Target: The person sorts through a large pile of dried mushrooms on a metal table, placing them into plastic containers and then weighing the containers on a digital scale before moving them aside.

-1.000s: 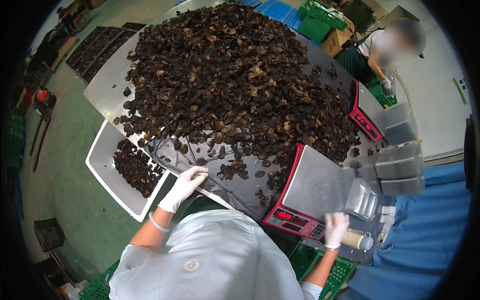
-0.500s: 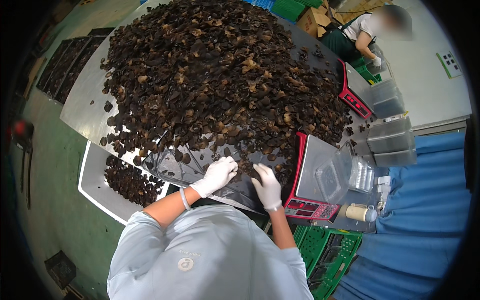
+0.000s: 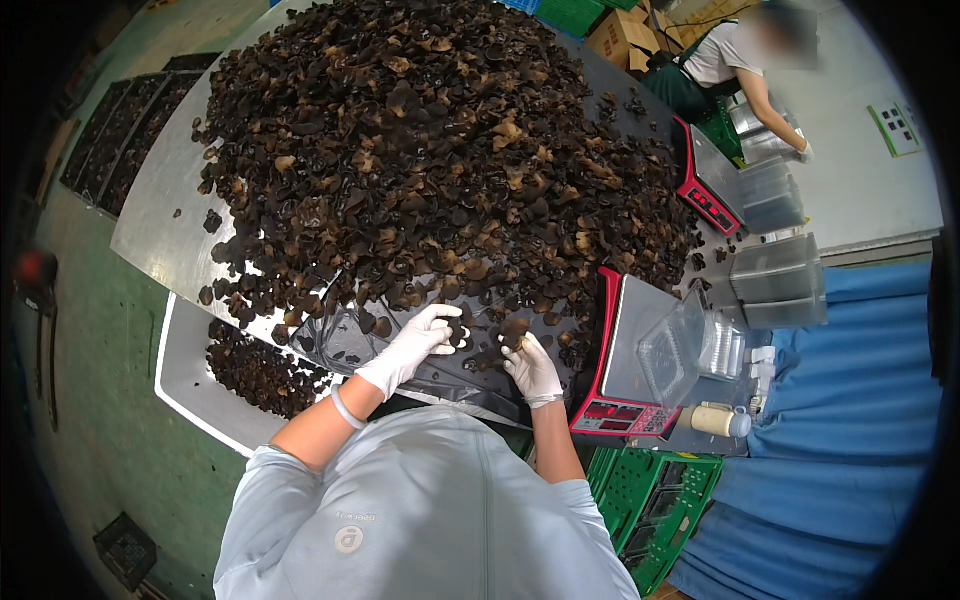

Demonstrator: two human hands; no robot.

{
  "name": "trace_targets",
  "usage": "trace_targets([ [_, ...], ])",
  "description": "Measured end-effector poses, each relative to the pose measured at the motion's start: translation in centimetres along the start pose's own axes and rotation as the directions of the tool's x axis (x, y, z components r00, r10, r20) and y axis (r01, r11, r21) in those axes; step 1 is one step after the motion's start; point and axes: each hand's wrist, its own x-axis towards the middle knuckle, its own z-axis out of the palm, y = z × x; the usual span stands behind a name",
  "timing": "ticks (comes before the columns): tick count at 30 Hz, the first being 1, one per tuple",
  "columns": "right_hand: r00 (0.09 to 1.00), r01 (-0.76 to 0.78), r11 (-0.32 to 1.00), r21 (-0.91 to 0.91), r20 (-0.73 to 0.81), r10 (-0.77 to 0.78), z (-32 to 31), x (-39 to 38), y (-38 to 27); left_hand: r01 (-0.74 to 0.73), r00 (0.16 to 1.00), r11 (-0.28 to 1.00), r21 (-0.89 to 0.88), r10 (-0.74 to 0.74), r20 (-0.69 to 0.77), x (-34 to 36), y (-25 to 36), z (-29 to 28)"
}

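Left hand: white-gloved, in over the table's near edge from lower left; forearm slants up and to the right, elbow out to the side, fingers bent and pointing right.
Left grip: narrow, fingertips curled on a dark piece, mushroom-like; exact finger contacts too small to tell.
Left wrist: white band around it, just below the glove cuff.
Right hand: white-gloved, forearm almost straight up with a slight lean left; fingers point up and left, toward the left hand.
Right grip: pinched on a brown piece at the fingertips; thumb placement can't be told.
Hand spacing: 2 hands near each other at similar height, not touching, both above the black plastic sheet.
Pile: large heap of dark pieces on the metal table, beyond the 2 hands; loose bits scattered at its near edge.
Near scale: red and grey, just right of the right hand; 1 clear tray on its platform.
White bin: left of the left forearm, below table level, dark pieces inside.
Bottle: cream, lying on its side, right of the near scale.
Co-worker: far right end, gloved hand by clear containers.
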Motion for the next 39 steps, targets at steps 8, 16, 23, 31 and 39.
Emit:
trace_targets([
  [8,0.991,0.012,1.000,0.023,0.129,-0.015,1.6,-0.5,-0.8,0.167,0.984,0.977,-0.130,-0.157,0.079,-0.1,0.4,-0.1],
  [16,0.992,0.012,0.943,-0.333,0.126,0.032,3.3,-2.1,-0.6,-0.108,0.988,0.968,0.224,0.079,0.136,1.4,-0.6,3.9],
  [23,0.931,0.332,0.888,-0.317,-0.040,-0.362,7.5,-3.1,-3.6,-0.013,1.000,0.995,0.094,0.015,-0.023,0.3,-0.1,0.0],
  [31,0.778,0.596,0.192,-0.780,0.501,-0.380,15.2,-4.3,-1.9,0.110,0.993,0.993,-0.036,-0.112,-0.035,-6.8,0.2,-2.4],
  [39,0.905,0.252,0.189,-0.949,0.162,-0.393,2.5,-2.3,2.7,-0.027,0.989,0.984,-0.178,0.000,-0.150,-9.2,0.9,-4.8],
])
